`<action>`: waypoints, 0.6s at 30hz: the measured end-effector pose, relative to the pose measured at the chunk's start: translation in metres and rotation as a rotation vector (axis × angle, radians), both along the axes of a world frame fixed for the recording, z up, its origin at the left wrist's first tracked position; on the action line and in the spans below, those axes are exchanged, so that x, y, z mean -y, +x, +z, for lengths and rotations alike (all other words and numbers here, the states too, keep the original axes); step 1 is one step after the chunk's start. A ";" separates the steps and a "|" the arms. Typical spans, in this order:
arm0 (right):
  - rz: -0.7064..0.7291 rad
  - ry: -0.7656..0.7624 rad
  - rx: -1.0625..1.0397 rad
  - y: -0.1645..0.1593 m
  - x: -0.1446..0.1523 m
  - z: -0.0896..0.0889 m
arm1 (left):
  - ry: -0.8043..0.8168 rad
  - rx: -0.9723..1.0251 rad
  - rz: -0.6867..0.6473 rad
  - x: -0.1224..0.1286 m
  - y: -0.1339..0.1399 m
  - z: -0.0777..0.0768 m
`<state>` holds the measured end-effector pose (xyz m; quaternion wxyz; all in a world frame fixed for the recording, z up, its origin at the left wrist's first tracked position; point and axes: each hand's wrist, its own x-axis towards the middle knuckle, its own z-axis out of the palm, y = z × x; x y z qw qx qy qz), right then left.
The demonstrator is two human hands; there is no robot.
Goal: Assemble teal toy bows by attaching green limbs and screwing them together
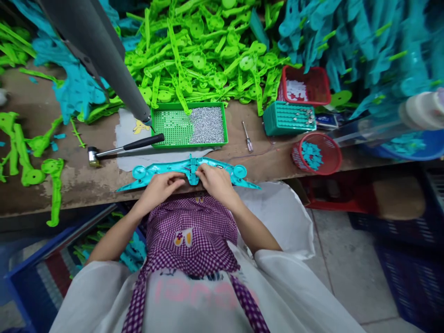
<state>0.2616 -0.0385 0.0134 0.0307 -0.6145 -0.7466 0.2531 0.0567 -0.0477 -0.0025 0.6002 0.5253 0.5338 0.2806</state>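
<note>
Across the worn brown wooden bench, seen from the head camera, heap lime-green plastic parts and turquoise plastic parts. One slanting dark-grey cylindrical tool blocks some of the left-hand heap; a black-handled metal hammer and a small clear-handled screwdriver lie nearer. Pink lettering on the white top is unreadable. Small silvery metal pieces fill the right of a green perforated plastic tray; white bits sit in a red rectangular basket, turquoise bits in a red round basket. At the bench's near edge, a long turquoise winged plastic piece lies under both hands: left hand half-curled, right hand with fingers bent to its central block. Whether either grips, I cannot tell.
</note>
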 end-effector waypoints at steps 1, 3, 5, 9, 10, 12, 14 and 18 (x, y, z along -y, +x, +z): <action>0.007 -0.007 0.017 0.000 0.000 0.001 | 0.131 -0.078 0.057 -0.002 -0.002 0.004; 0.016 -0.010 0.040 -0.001 0.000 0.002 | 0.330 -0.159 0.126 -0.011 0.000 0.009; 0.022 0.000 0.031 -0.002 -0.002 0.003 | 0.381 -0.152 0.071 -0.022 0.004 0.009; 0.062 -0.007 -0.071 0.001 -0.015 0.004 | 0.249 -0.062 -0.103 -0.040 0.006 0.000; 0.089 -0.021 -0.111 0.005 -0.019 0.004 | 0.219 -0.050 -0.121 -0.042 0.004 -0.001; 0.186 -0.067 -0.210 0.017 -0.028 0.004 | 0.175 -0.031 -0.106 -0.045 0.000 -0.002; 0.292 -0.098 -0.320 0.031 -0.031 0.005 | 0.151 -0.010 -0.025 -0.046 -0.004 -0.002; 0.268 -0.008 -0.376 0.050 -0.023 0.003 | 0.192 -0.016 0.087 -0.047 -0.005 -0.005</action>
